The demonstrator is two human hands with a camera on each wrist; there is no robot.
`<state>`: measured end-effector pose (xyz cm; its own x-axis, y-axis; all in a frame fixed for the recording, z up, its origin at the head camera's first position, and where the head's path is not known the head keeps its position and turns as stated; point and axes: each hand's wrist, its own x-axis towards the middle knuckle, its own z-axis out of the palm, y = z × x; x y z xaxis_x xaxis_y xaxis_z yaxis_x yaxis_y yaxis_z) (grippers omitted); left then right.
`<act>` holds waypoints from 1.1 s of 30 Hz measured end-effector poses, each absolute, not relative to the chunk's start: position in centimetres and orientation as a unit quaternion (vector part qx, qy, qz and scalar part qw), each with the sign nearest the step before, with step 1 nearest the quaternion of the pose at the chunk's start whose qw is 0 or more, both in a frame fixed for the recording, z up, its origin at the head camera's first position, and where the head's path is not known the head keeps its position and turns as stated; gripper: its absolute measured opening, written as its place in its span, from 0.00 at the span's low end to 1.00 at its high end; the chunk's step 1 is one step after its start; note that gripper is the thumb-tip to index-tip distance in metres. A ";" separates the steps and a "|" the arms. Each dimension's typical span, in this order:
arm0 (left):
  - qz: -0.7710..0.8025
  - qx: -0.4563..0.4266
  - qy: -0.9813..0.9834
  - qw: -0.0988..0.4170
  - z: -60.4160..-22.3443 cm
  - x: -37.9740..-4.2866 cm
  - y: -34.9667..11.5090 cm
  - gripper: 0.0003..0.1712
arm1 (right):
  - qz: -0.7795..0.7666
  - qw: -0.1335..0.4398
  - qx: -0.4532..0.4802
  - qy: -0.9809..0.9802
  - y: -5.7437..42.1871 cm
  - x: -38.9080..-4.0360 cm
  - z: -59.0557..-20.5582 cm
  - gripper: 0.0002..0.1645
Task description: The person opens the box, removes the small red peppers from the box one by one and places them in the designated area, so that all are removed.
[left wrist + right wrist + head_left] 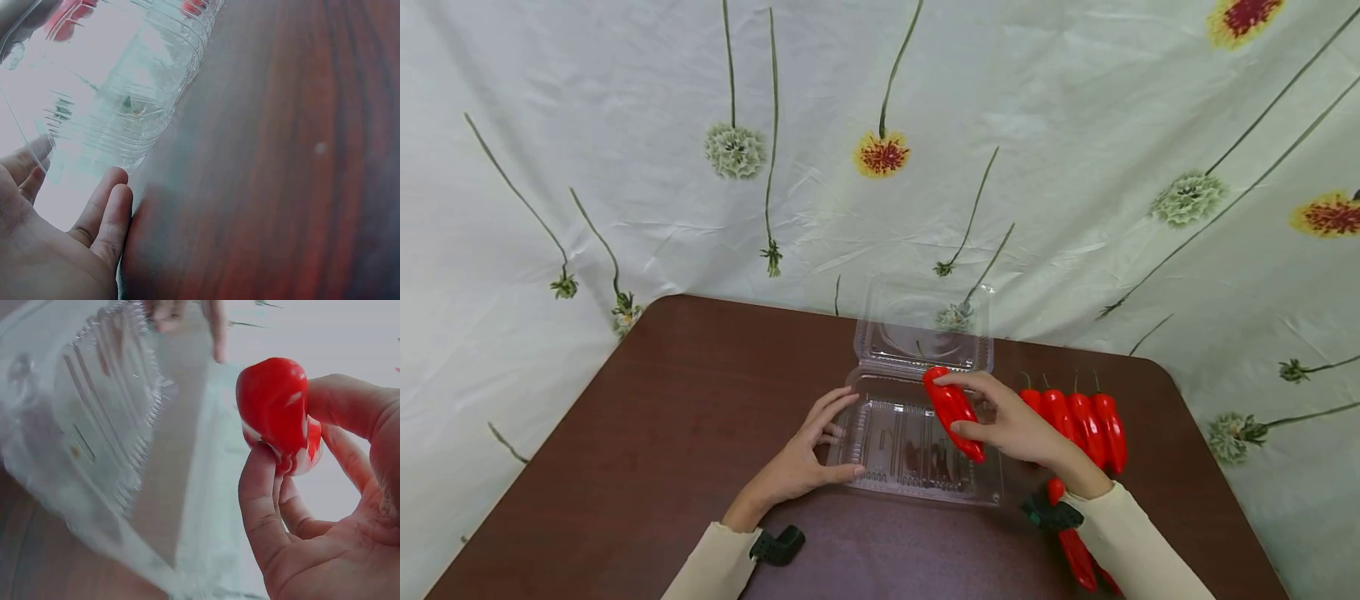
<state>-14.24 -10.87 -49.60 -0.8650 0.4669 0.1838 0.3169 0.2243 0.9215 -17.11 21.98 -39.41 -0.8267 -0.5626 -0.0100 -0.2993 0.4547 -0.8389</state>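
A glossy red chili pepper [953, 414] is pinched between the thumb and fingers of my right hand [1000, 417], held above the clear plastic clamshell box [880, 487]. The right wrist view shows the same pepper [272, 400] end-on, with the box [100, 425] beside it. The box lies open on the table, its lid [925, 329] raised at the back. My left hand [805, 454] is at the box's left side, fingers spread and relaxed, fingertips right at the rim. In the left wrist view, that hand [56, 250] is next to the box wall [144, 119].
Several red peppers [1086, 421] lie in a row to the right of the box, stems pointing back. More peppers [1077, 558] lie nearer the front, partly hidden by the right forearm. The brown table [715, 375] ends at a white flowered cloth [820, 208] behind it.
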 end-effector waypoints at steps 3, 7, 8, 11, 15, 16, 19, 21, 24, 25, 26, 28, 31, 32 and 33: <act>0.565 0.254 0.783 0.062 -49.5 -14.1 -10.8 0.51 | -0.466 0.128 -0.230 0.845 23.6 -16.3 -38.9 0.38; 0.566 0.256 0.781 0.061 -49.5 -14.2 -10.6 0.51 | -0.472 0.113 -0.194 0.853 25.8 -15.1 -38.9 0.37; 0.567 0.256 0.780 0.062 -49.5 -14.2 -10.6 0.51 | -0.472 0.108 -0.187 0.855 26.4 -14.8 -39.0 0.36; 0.565 0.257 0.781 0.062 -49.5 -14.2 -10.6 0.51 | -0.472 0.094 -0.170 0.860 27.9 -13.9 -39.2 0.37; 0.558 0.256 0.787 0.059 -49.5 -14.1 -10.7 0.52 | -0.464 0.077 -0.150 0.869 29.5 -12.4 -39.2 0.36; 0.557 0.256 0.787 0.059 -49.6 -14.1 -10.7 0.52 | -0.463 0.077 -0.144 0.871 29.9 -12.0 -39.1 0.36; 0.556 0.256 0.788 0.058 -49.6 -14.1 -10.6 0.52 | -0.440 0.064 -0.132 0.886 31.2 -11.0 -39.1 0.35; 0.557 0.257 0.787 0.060 -49.6 -14.2 -10.6 0.51 | -0.431 0.058 -0.126 0.892 32.1 -10.4 -39.1 0.35; 0.559 0.257 0.786 0.063 -49.6 -14.1 -10.6 0.51 | -0.421 0.051 -0.111 0.899 33.3 -9.6 -39.3 0.34; 0.559 0.257 0.786 0.064 -49.6 -14.1 -10.6 0.51 | -0.423 0.051 -0.106 0.899 33.7 -9.4 -39.4 0.34; 0.559 0.257 0.786 0.064 -49.6 -14.2 -10.6 0.51 | -0.424 0.050 -0.100 0.899 34.1 -9.1 -39.6 0.34; 0.558 0.257 0.787 0.064 -49.5 -14.2 -10.6 0.51 | -0.422 0.046 -0.087 0.901 34.8 -8.7 -39.9 0.34; 0.556 0.258 0.787 0.063 -49.6 -14.2 -10.7 0.51 | -0.416 0.034 -0.077 0.906 35.9 -8.0 -40.6 0.35; 0.556 0.258 0.788 0.063 -49.6 -14.2 -10.7 0.51 | -0.415 0.030 -0.075 0.906 36.2 -7.8 -40.9 0.35; 0.556 0.258 0.788 0.063 -49.6 -14.3 -10.7 0.51 | -0.417 0.031 -0.072 0.906 36.5 -7.6 -41.1 0.35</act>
